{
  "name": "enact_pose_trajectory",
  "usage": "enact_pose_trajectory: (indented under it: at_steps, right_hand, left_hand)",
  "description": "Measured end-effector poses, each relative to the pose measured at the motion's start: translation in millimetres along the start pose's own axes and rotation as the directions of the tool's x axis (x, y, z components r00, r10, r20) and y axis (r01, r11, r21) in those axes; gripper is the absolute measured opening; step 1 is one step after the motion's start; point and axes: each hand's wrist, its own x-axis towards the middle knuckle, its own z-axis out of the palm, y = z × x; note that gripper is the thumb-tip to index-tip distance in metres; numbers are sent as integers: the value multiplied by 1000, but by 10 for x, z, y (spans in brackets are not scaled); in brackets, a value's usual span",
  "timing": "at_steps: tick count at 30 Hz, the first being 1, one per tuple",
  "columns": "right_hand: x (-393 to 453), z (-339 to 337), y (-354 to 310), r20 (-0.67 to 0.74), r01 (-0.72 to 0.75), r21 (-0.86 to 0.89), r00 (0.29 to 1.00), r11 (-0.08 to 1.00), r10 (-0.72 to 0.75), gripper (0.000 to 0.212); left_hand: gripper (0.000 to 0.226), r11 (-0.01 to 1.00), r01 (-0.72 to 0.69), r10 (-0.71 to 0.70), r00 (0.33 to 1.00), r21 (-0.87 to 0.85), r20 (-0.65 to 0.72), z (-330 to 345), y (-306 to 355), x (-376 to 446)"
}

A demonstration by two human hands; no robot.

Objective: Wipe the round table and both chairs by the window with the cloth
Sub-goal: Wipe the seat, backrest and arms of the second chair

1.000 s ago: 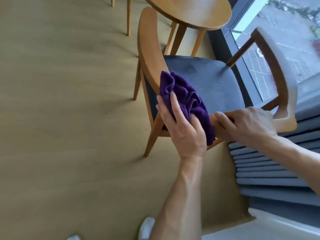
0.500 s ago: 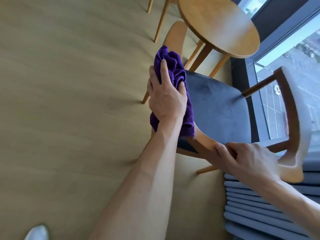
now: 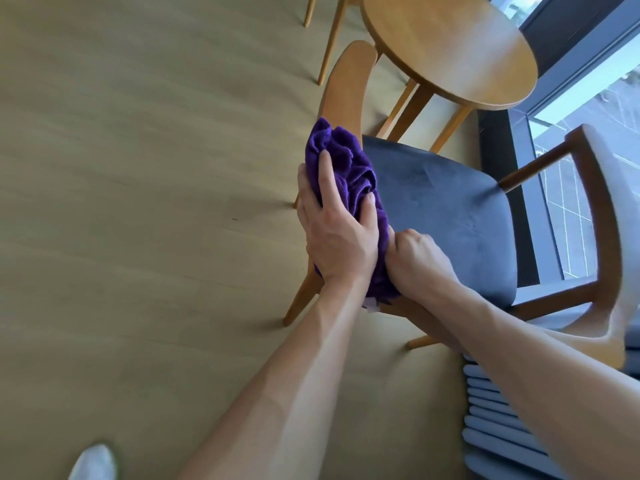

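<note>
A wooden chair with a dark grey seat [image 3: 446, 209] stands below me, its left armrest [image 3: 341, 84] curving toward the round wooden table [image 3: 450, 46]. My left hand [image 3: 337, 233] presses a bunched purple cloth [image 3: 349, 178] against that left armrest, fingers spread over it. My right hand [image 3: 415, 261] touches the cloth's lower right side and grips the chair's back rail there, fingers curled and partly hidden. The right armrest [image 3: 602, 216] rises near the window.
Legs of a second chair [image 3: 329, 43] show at the top beyond the table. A floor-to-ceiling window [image 3: 588, 109] runs along the right. A ribbed grey radiator [image 3: 502, 420] sits low at the right. Light wooden floor spreads left; a white shoe [image 3: 95, 462] shows at the bottom.
My left hand slid the cloth back down the armrest toward me. My right hand moved left along the back rail until it met the cloth.
</note>
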Motion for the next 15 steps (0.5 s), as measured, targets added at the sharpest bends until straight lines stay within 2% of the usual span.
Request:
enact_pose_trajectory:
  at_steps: [5, 7, 11, 15]
  right_hand:
    - [-48, 31, -19, 0, 127, -173, 992, 977, -129, 52]
    - [-61, 17, -37, -17, 149, -170, 988, 974, -154, 49]
    - [-67, -14, -60, -43, 193, -52, 980, 980, -195, 36]
    - [86, -11, -184, 1, 105, 304, 994, 947, -110, 26]
  left_hand:
    - [72, 997, 25, -35, 990, 76, 135, 24, 8, 581]
    - [72, 994, 65, -83, 975, 91, 207, 60, 46, 940]
    - [70, 994, 21, -44, 975, 108, 220, 68, 53, 1001]
    - [69, 999, 29, -35, 988, 44, 152, 21, -16, 663]
